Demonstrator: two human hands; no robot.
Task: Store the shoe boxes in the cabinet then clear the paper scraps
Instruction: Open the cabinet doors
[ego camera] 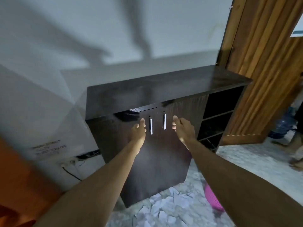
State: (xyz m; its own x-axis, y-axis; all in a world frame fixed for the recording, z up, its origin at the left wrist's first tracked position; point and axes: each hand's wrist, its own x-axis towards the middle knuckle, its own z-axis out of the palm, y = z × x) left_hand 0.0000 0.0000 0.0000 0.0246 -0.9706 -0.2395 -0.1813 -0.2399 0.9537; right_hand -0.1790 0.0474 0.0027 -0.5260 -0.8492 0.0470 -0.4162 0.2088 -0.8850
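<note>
your left hand (138, 130) and right hand (182, 128) are both open and empty, one beside each handle of the dark cabinet (164, 90), doors look shut. no shoe boxes in view, can't tell if they're stored. paper scraps (165, 208) still litter the floor lower right, so that part's left.

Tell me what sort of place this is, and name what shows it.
Probably a room in a home, perhaps near an entry. A dark two-door cabinet with open side shelves stands against a plain wall, beside a wooden door. Paper scraps litter the marble-patterned floor.
</note>
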